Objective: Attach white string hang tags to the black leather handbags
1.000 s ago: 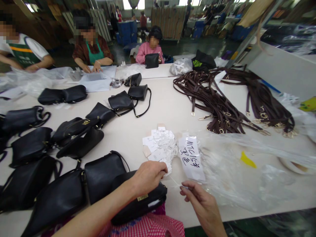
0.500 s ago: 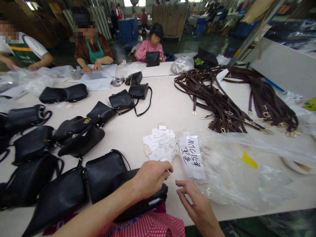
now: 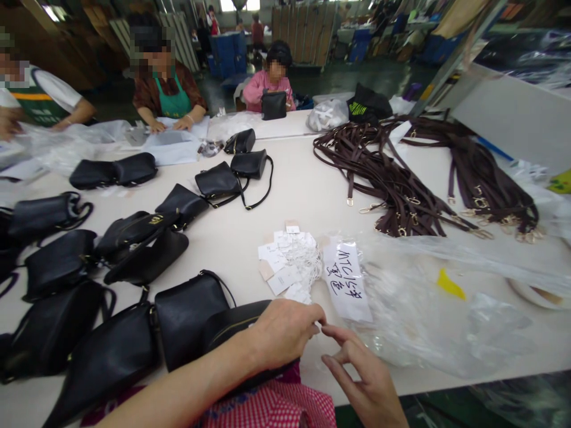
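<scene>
Reaching toward each other at lower centre of the frame, the two hands nearly meet at the fingertips. Left hand: fingers bent, thumb and forefinger drawn close together; cannot tell whether anything thin is pinched there. Right hand: thumb and forefinger spread apart, nothing visible between them; forefinger tip just beside the left fingertips.

Black bag with a gold zip lies beneath the left hand and forearm, partly hidden by them. Checked cloth shows below it, at the bottom edge.

Tags, white with white cords, lie heaped on the bench at centre, just above the left hand. Handwritten sheet is right of the heap; clear plastic spreads right of the sheet, with a yellow piece in the same area.

Other bags, all black, cover the left half. Brown straps with gold clips are piled at upper right. Three co-workers sit along the far side, upper left to top centre.
</scene>
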`<state>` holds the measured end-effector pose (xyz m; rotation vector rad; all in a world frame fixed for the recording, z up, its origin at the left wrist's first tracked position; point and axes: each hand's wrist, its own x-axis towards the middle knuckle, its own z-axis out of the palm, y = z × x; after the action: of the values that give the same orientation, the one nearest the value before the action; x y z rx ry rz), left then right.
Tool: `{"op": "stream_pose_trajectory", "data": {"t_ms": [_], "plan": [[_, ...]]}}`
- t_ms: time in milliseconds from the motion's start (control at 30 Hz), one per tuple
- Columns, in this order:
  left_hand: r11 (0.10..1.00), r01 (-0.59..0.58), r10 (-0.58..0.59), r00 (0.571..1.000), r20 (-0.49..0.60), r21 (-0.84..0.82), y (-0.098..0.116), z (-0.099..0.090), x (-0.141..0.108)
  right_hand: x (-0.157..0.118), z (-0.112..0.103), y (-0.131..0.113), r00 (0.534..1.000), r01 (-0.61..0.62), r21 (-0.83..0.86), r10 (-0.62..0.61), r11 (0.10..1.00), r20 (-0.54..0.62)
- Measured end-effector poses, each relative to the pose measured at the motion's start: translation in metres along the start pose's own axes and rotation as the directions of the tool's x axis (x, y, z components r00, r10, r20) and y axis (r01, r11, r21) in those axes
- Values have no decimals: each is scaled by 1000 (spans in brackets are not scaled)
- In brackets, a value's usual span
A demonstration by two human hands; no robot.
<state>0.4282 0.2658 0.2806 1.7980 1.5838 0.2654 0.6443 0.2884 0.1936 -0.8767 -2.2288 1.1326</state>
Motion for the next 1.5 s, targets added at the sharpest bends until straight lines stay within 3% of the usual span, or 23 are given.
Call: {"op": "stream_pose_trajectory", "data": {"t_ms": [67,167,267,367,467,567,700,833,933,1100,1200,1333,1500], "plan": [[1000,-11,10,999,30,20,5,1,1,0,7,-5,993,-81,212,97,974,-67],[1000,-12,12,999,44,7,10,2,3,2,20,-13,950,-207,497,295,843,-105],[999,35,-35,999,33,2,7,5,3,1,35,-16,904,-324,650,427,688,-1],[996,36,-31,998,54,-86,-5,8,2,-4,42,-10,874,-386,723,479,574,87],[972,16,8,995,101,-234,-22,10,-2,-10,39,0,860,-414,694,503,588,87],[959,28,9,992,129,-281,-33,11,-4,-11,33,4,848,-462,626,519,628,104],[991,69,-55,992,118,-118,-28,15,1,-1,33,-5,860,-464,627,489,626,147],[991,119,-115,991,67,-58,-18,21,10,12,40,-14,859,-432,712,494,553,136],[988,110,-105,993,48,-106,-20,24,15,16,42,-12,837,-421,734,539,533,89],[956,115,-95,992,84,-270,-30,29,21,18,44,-4,832,-423,674,555,606,23],[941,125,-102,991,90,-314,-37,31,25,19,47,-1,812,-439,669,583,600,10],[960,154,-151,988,33,-235,-53,31,25,18,52,12,789,-489,682,609,544,80],[979,85,-62,990,127,-186,-67,32,18,18,54,33,778,-562,656,591,504,212]]}}
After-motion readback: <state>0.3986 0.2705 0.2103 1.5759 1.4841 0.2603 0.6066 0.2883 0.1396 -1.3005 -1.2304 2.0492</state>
